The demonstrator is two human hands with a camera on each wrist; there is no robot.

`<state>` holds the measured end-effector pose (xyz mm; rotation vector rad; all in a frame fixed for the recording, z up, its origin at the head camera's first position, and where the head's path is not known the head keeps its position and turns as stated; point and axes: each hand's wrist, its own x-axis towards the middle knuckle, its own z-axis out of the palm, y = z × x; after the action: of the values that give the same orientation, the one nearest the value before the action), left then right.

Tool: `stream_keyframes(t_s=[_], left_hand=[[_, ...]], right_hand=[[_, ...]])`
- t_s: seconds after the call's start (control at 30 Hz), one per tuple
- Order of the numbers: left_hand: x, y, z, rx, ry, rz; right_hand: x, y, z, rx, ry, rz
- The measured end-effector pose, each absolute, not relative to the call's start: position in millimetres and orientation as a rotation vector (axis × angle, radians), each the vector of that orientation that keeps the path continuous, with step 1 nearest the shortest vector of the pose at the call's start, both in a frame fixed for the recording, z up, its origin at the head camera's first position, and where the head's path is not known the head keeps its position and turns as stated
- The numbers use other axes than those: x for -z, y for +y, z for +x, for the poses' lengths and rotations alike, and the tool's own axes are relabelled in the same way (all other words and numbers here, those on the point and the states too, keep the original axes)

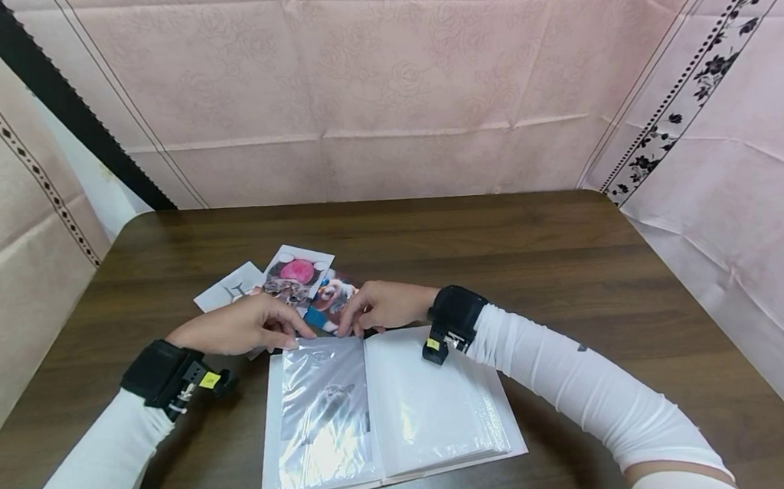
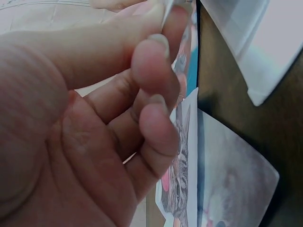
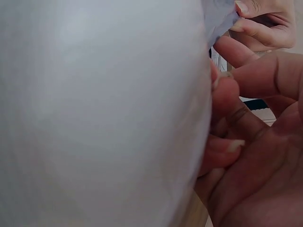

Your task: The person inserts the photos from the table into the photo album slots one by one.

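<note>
An open photo album point(image 1: 439, 402) with clear plastic pockets lies near the front of the table. On its left page, a plastic sleeve point(image 1: 326, 418) shines with glare over a faint greyish picture. My left hand point(image 1: 253, 322) pinches the top edge of that sleeve between thumb and index finger, its other fingers loosely bent in the left wrist view. Close to the spine, my right hand point(image 1: 390, 304) pinches the sleeve's top edge with curled fingers. A white page point(image 3: 104, 113) fills most of the right wrist view and hides part of that grip.
Behind the hands lie loose photo cards: a kitten card with a pink shape point(image 1: 297, 271), a colourful card point(image 1: 330, 299) and a pale card point(image 1: 229, 286). They partly overlap. The brown wooden table point(image 1: 502, 243) ends at a pink patterned cloth point(image 1: 386, 84).
</note>
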<state>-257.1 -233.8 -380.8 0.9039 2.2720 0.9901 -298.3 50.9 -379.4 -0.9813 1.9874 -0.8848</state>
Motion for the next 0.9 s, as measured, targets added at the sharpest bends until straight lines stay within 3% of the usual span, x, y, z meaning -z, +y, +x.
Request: stream_keyframes(t_s=[0.9], left_hand=[[378.7, -233.1, -256.2, -0.972, 2.235, 0.884]], right_hand=[[377.9, 58.1, -291.9, 0.988, 2.005, -0.957]])
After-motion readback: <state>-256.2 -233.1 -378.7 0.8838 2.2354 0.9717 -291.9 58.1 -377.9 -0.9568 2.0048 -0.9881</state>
